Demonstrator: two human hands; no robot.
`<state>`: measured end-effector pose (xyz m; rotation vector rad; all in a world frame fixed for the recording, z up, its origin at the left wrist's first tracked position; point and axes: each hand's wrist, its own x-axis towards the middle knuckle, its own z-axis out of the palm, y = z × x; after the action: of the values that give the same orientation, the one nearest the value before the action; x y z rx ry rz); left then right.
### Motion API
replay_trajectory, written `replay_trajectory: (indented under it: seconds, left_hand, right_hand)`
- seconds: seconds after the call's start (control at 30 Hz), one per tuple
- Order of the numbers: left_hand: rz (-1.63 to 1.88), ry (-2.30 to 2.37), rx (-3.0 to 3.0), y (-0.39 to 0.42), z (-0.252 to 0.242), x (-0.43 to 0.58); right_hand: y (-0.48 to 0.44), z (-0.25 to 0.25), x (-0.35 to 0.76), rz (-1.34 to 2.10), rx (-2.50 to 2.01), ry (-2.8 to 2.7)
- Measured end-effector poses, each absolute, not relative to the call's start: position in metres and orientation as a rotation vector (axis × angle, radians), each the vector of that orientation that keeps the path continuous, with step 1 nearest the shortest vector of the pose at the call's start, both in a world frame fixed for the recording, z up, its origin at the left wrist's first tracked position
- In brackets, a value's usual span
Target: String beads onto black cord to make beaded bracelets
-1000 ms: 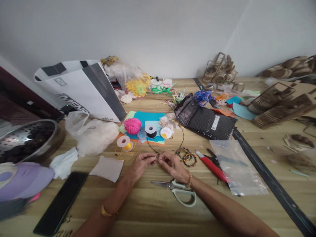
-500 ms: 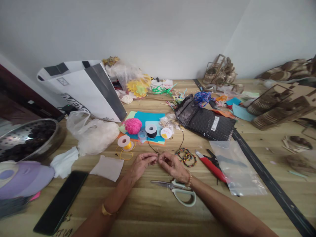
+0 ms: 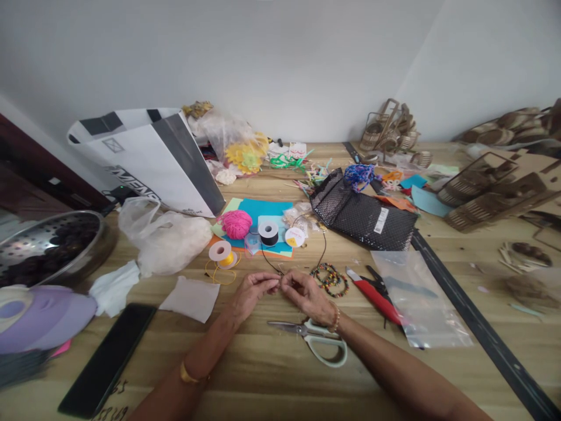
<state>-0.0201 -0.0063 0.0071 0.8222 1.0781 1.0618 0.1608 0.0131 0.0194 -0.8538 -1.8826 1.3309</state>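
My left hand (image 3: pixel 256 293) and my right hand (image 3: pixel 305 293) meet at the middle of the table, fingertips pinched close together. Between them they grip a thin black cord (image 3: pixel 325 248), whose end at the fingers is mostly hidden. The cord loops up behind the hands, near a spool of black cord (image 3: pixel 267 233) and a round white-labelled spool (image 3: pixel 294 237). Beaded bracelets (image 3: pixel 335 285) of many colours lie just beyond my right hand. Scissors with pale handles (image 3: pixel 326 349) rest under my right wrist, blades pointing left.
On the left are a yellow thread spool (image 3: pixel 222 254), a white pouch (image 3: pixel 191 298), a black phone (image 3: pixel 109 356) and a metal colander (image 3: pixel 65 266). Pink yarn (image 3: pixel 235 224) sits behind. To the right lie a red-handled cutter (image 3: pixel 377 299), a clear plastic bag (image 3: pixel 421 292) and a black bubble mailer (image 3: pixel 366 216).
Both hands stay in nearly the same place, still pinching the cord. The objects on the table have not visibly moved.
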Motion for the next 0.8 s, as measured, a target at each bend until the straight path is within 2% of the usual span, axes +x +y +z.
replay_trajectory:
  seconds: [0.8]
  left_hand:
    - [1.08, 1.031, 0.769, -0.0063, 0.0066, -0.0197]
  right_hand:
    - [0.0122, 0.0211, 0.1606, 1.365, -0.831, -1.883]
